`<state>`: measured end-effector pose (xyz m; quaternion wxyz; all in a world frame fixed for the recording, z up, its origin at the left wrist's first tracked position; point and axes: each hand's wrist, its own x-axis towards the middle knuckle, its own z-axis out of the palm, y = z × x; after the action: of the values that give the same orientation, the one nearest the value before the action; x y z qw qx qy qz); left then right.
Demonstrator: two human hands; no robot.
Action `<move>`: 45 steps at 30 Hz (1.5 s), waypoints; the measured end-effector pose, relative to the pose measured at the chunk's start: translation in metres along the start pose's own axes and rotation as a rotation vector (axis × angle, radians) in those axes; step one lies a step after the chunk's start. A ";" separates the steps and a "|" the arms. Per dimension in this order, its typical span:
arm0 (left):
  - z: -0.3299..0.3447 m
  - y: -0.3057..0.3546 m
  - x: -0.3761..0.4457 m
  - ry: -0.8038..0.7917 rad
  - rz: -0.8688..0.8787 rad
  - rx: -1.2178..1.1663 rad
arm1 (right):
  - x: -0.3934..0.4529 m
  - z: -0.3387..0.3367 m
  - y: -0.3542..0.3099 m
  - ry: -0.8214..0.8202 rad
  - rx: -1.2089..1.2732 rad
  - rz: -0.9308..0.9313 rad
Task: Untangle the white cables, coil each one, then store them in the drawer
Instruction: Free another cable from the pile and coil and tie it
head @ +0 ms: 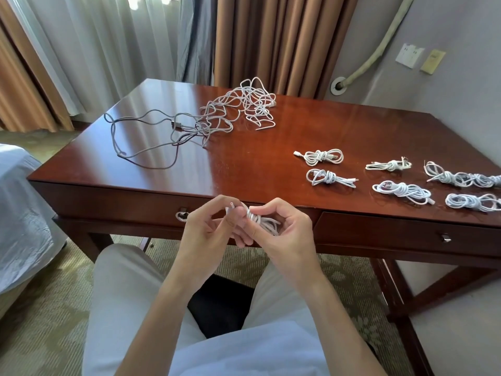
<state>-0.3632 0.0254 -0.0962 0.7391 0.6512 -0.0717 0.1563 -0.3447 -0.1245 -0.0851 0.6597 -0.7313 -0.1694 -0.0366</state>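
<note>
In front of the desk's near edge, both hands hold one coiled white cable (260, 221). My left hand (210, 229) pinches its free end, whose plug tip sticks up above the fingers. My right hand (284, 232) grips the bundled loops. A tangle of white cables (238, 109) lies at the back middle of the wooden desk (244, 158). Several coiled, knotted white cables (398, 173) lie in rows on the desk's right side. The left drawer (122, 202) and the right drawer (406, 232) are both closed.
A grey cable (141, 137) trails loose from the tangle across the left of the desk. A bed (21, 207) stands at the left. Curtains hang behind the desk, and a wall with a socket plate (409, 55) is at the right. My knees are under the desk edge.
</note>
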 end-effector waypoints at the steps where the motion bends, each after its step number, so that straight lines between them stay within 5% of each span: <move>1: 0.003 0.001 0.001 0.070 -0.011 -0.026 | 0.001 -0.001 0.003 0.015 -0.055 -0.010; 4: 0.003 -0.001 0.002 0.223 0.096 0.113 | 0.003 -0.006 0.005 0.039 -0.218 -0.049; 7: 0.001 -0.002 0.002 0.192 0.323 0.383 | 0.004 -0.006 0.007 0.064 -0.370 -0.098; 10: 0.010 0.004 -0.003 0.210 0.357 0.286 | 0.008 -0.006 0.007 0.107 -0.354 -0.106; 18: 0.000 -0.016 0.008 0.204 -0.158 -0.555 | 0.015 -0.020 0.006 0.098 -0.223 -0.131; 24: -0.001 -0.016 0.028 0.074 -0.408 -0.676 | 0.015 -0.028 0.007 0.008 -0.162 -0.207; 33: 0.003 -0.004 0.054 -0.178 -0.657 -0.382 | 0.026 -0.051 0.005 -0.079 -0.477 -0.375; 41: 0.041 0.002 0.093 -0.346 -0.555 -0.110 | 0.045 -0.097 0.008 -0.174 -0.672 -0.425; 45: 0.068 0.004 0.116 -0.345 -0.512 -0.078 | 0.058 -0.129 0.005 -0.062 -0.667 -0.380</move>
<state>-0.2489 -0.0256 -0.0470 0.7558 0.6362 -0.0356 -0.1508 -0.2672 -0.2392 -0.0570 0.3617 -0.8620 -0.3006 -0.1890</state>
